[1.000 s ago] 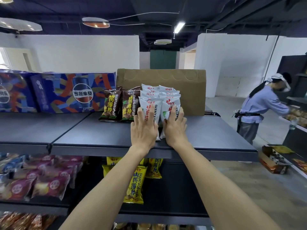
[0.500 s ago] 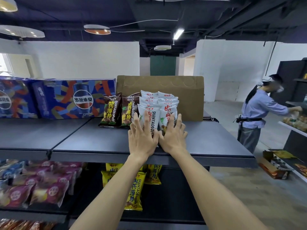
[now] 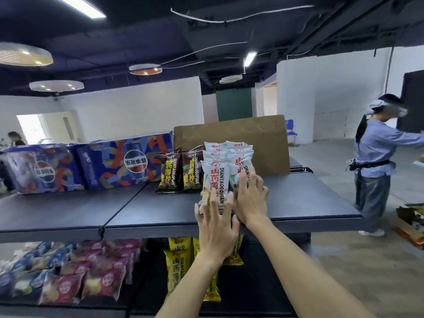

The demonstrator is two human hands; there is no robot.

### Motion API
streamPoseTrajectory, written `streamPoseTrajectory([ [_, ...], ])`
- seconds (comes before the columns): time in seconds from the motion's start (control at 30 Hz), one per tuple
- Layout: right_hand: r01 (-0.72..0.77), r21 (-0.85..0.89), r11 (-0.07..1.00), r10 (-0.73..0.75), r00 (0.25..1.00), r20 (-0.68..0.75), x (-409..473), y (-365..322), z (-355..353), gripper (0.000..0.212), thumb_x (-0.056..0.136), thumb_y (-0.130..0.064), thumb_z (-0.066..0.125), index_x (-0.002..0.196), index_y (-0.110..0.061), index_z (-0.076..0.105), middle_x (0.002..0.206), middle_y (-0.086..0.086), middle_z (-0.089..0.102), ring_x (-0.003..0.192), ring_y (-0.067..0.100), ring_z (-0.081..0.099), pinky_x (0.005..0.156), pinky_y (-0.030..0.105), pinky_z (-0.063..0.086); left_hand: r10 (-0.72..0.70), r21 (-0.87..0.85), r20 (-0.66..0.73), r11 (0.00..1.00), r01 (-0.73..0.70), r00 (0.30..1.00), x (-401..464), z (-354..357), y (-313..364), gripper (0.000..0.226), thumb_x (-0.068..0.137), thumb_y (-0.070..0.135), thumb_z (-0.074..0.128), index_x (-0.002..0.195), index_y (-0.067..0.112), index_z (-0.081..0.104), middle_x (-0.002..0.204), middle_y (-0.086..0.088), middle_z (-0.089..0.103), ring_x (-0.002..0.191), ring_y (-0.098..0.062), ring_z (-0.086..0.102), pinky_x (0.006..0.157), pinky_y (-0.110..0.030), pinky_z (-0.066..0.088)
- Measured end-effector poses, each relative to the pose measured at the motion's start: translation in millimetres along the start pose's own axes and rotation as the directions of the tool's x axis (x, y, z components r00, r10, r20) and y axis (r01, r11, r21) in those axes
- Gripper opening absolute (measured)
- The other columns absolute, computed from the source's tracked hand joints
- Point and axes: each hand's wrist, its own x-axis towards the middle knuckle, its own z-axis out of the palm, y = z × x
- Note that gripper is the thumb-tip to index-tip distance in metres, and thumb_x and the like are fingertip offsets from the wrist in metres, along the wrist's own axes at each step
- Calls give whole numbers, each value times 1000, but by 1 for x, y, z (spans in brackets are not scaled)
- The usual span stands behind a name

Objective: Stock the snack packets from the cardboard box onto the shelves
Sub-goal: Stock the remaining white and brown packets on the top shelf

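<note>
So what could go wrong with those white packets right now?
The upright white snack packets stand close to the front edge of the dark top shelf; if the left hand or right hand slips, the front ones might tip off. They could also topple sideways onto the brown snack packets.

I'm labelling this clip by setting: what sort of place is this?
Probably a small shop or a mock-up of one: dark shelves stocked with rows of snack packets, cola cases on top, and another person working at shelving nearby.
</note>
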Motion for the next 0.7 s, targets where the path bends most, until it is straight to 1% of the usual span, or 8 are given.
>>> streamPoseTrajectory([
  [0.07, -48, 54, 997, 48, 999, 10, -16, -1, -8, 59, 94, -35, 46, 146, -16, 26, 155, 13, 16, 138, 32, 20, 107, 51, 27, 44, 12, 7, 999, -44, 999, -5, -6, 1, 54, 85, 35, 52, 137, 22, 44, 144, -15, 35, 131, -35, 36, 104, -51, 32],
  [0.13, -19, 69, 997, 20, 1000, -12, -36, 1, -17, 53, 94, -34, 48, 142, -18, 33, 152, 10, 24, 136, 31, 25, 106, 49, 27, 95, 10, 24, 995, -95, 995, -6, -14, 0, 52, 83, 29, 56, 132, 18, 44, 140, -15, 39, 125, -35, 40, 100, -51, 39],
  [0.23, 72, -27, 997, -72, 997, 22, -65, 13, -32, 52, 91, -32, 53, 139, -17, 38, 150, 10, 29, 134, 32, 30, 104, 48, 33, 192, 28, 48, 981, -193, 980, -7, -28, 0, 49, 78, 23, 62, 124, 13, 50, 133, -16, 45, 120, -34, 45, 96, -45, 44],
  [0.3, 53, -97, 994, -46, 997, 68, -82, 21, -44, 53, 92, -30, 51, 141, -15, 36, 151, 11, 27, 135, 31, 28, 106, 46, 33, 232, 16, 73, 972, -234, 970, -9, -36, 2, 46, 78, 23, 62, 122, 13, 52, 126, -13, 50, 116, -32, 48, 93, -41, 46],
  [0.37, 44, -166, 985, -29, 995, 91, -97, 27, -56, 52, 94, -31, 49, 141, -14, 36, 152, 12, 28, 135, 31, 29, 107, 45, 33, 272, -11, 86, 962, -272, 959, -14, -43, 6, 44, 76, 23, 63, 118, 12, 56, 117, -12, 55, 108, -31, 53, 87, -40, 50],
  [0.5, 44, -286, 957, -7, 991, 131, -128, 35, -82, 52, 91, -30, 56, 138, -13, 41, 148, 14, 34, 130, 34, 36, 100, 46, 39, 326, -68, 150, 945, -319, 933, -26, -46, 18, 33, 75, 25, 64, 106, 14, 60, 104, -9, 59, 94, -28, 58, 69, -37, 52],
  [0.63, 39, -380, 924, 21, 988, 152, -165, 53, -110, 45, 87, -28, 56, 129, -11, 46, 134, 12, 45, 118, 34, 46, 94, 42, 41, 355, -159, 208, 932, -326, 912, -47, -47, 39, 31, 80, 28, 61, 109, 15, 59, 105, -6, 59, 96, -25, 58, 68, -35, 51],
  [0.7, -2, -415, 910, 70, 986, 149, -187, 64, -128, 41, 89, -26, 53, 126, -10, 48, 128, 12, 51, 114, 33, 49, 91, 42, 41, 379, -207, 218, 918, -337, 899, -59, -49, 55, 30, 81, 29, 61, 107, 15, 59, 107, -7, 57, 96, -26, 57, 67, -36, 51],
])
